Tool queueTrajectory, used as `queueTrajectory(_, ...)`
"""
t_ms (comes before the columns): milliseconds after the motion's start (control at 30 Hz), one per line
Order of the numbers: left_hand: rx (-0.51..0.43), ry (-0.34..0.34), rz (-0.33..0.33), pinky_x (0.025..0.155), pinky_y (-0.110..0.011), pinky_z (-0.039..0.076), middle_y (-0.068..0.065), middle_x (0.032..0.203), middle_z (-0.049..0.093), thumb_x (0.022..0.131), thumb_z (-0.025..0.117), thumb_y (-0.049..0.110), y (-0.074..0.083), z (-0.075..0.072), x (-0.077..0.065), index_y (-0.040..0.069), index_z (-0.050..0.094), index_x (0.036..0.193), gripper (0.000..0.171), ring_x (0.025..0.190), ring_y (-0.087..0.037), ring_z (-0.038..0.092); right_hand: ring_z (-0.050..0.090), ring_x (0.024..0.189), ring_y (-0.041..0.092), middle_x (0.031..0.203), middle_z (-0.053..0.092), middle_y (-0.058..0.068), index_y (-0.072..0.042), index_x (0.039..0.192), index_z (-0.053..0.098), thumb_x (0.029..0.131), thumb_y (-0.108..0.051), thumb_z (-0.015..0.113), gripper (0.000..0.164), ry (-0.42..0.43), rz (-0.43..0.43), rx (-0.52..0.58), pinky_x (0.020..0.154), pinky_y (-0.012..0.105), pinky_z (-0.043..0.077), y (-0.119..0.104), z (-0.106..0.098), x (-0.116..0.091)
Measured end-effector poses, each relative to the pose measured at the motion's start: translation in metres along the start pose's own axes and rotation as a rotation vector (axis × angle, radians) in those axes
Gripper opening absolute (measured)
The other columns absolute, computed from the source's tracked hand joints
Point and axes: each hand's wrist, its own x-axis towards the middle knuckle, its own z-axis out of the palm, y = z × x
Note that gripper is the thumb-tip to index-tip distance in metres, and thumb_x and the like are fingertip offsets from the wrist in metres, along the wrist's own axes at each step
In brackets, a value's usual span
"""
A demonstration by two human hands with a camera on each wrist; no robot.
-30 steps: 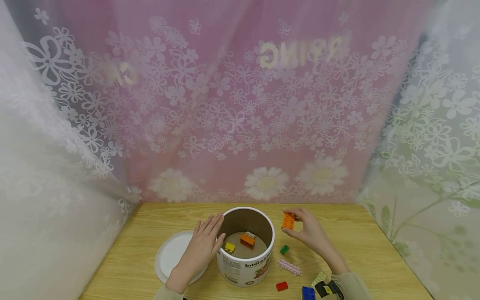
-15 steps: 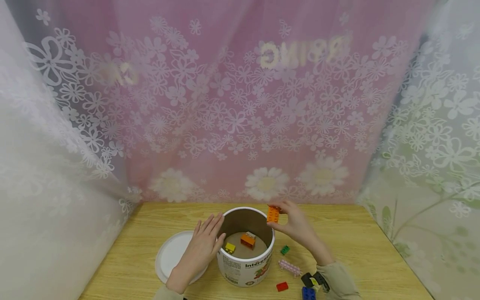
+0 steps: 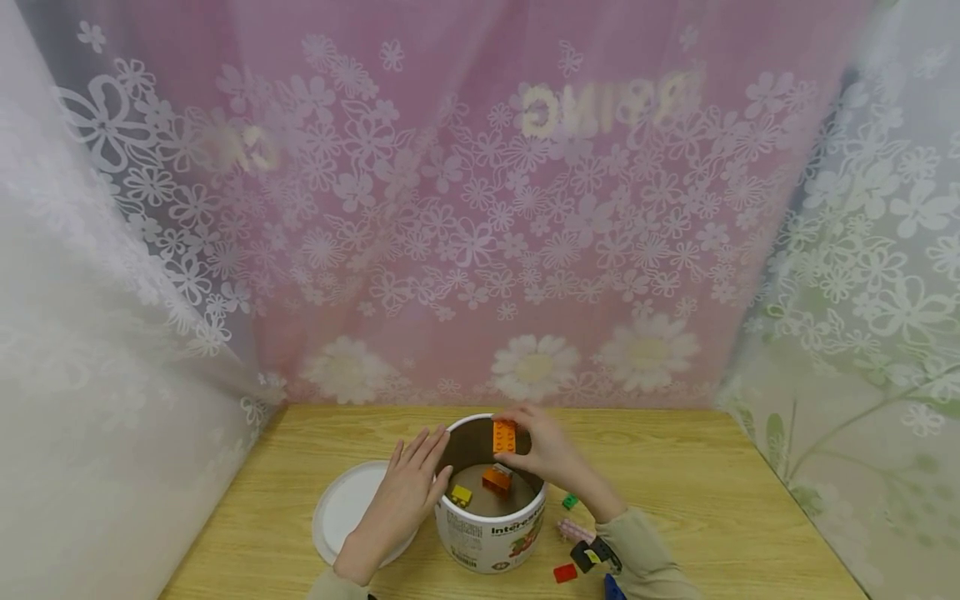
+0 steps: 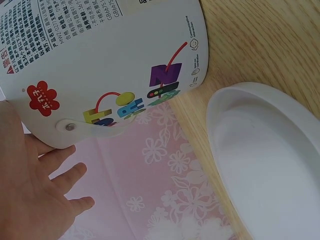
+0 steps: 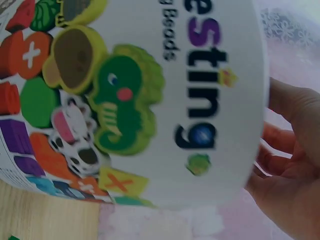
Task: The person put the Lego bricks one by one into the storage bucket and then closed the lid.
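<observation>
My right hand (image 3: pixel 542 448) pinches an orange building brick (image 3: pixel 504 437) over the mouth of a round white bucket (image 3: pixel 491 533). In the right wrist view the bucket's printed wall hides the brick and part of the right hand (image 5: pixel 295 150). The left hand (image 3: pixel 401 496) rests against the bucket's left rim, its fingers straight; the left wrist view shows those fingers (image 4: pixel 70 177) spread beside the wall. On the bucket's floor lie another orange brick (image 3: pixel 496 481) and a yellow brick (image 3: pixel 461 497).
A white lid (image 3: pixel 347 512) lies on the wooden table (image 3: pixel 667 467), left of the bucket. To the bucket's right are a green brick (image 3: pixel 570 502), a pink studded piece (image 3: pixel 574 531), a red brick (image 3: pixel 565 573) and a blue brick (image 3: pixel 613 588), partly covered by the right sleeve (image 3: pixel 641 554).
My right hand has carried the orange brick leftward, from beside the bucket to over its opening. The left hand has stayed at the rim.
</observation>
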Motion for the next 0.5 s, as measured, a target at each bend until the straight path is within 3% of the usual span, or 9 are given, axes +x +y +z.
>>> queueTrajectory(500, 0.006, 0.02, 0.014, 0.122, -0.061, 0.019, -0.003, 0.163, 0.036, 0.11, 0.039, 0.044, -0.002, 0.003, 0.001, 0.01, 0.039, 0.157, 0.058, 0.15, -0.029, 0.031, 0.064, 0.111, 0.029, 0.127, 0.063, 0.01, -0.006, 0.133, 0.062, 0.086, -0.013, 0.082, 0.052, -0.154, -0.029, -0.007, 0.092, 0.046, 0.057, -0.007, 0.02, 0.005)
